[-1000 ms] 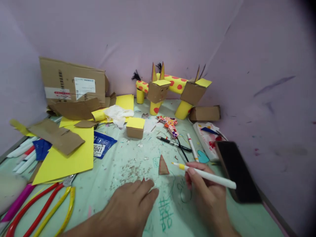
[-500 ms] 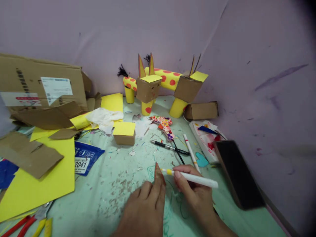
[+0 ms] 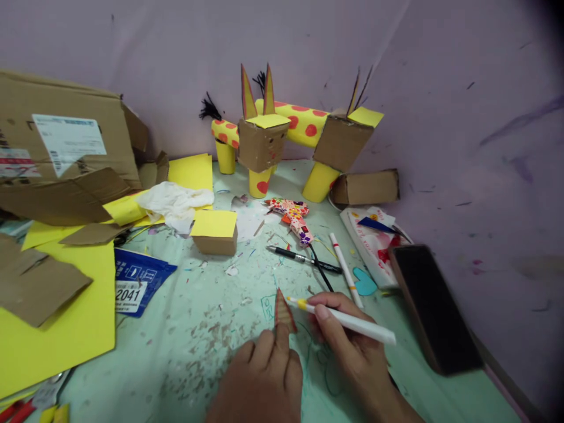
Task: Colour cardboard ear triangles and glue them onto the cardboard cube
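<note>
My left hand (image 3: 264, 379) presses the base of a small pointed cardboard triangle (image 3: 284, 311) onto the table with a fingertip, its other fingers curled. The triangle is brown with a reddish edge, and its tip points away from me. My right hand (image 3: 348, 341) grips a white marker (image 3: 356, 325) with a yellow tip, which is close to the triangle's right edge; whether it touches I cannot tell. Behind my hands stand two animal figures with yellow, red-spotted bodies, the nearer with a cardboard head (image 3: 259, 147). A small box with a yellow top (image 3: 214, 226) sits left of centre.
A patterned glue gun (image 3: 293, 217), a black pen (image 3: 304, 258) and a red-banded white marker (image 3: 346, 267) lie beyond my hands. At right is a phone (image 3: 434, 311). Yellow sheets (image 3: 66, 329), cardboard scraps and a large carton (image 3: 66, 141) fill the left.
My left hand has drawn back from the triangle, so more of its face shows. The right hand keeps the marker beside it. The camera view has shifted slightly, pushing the pliers partly out of frame.
</note>
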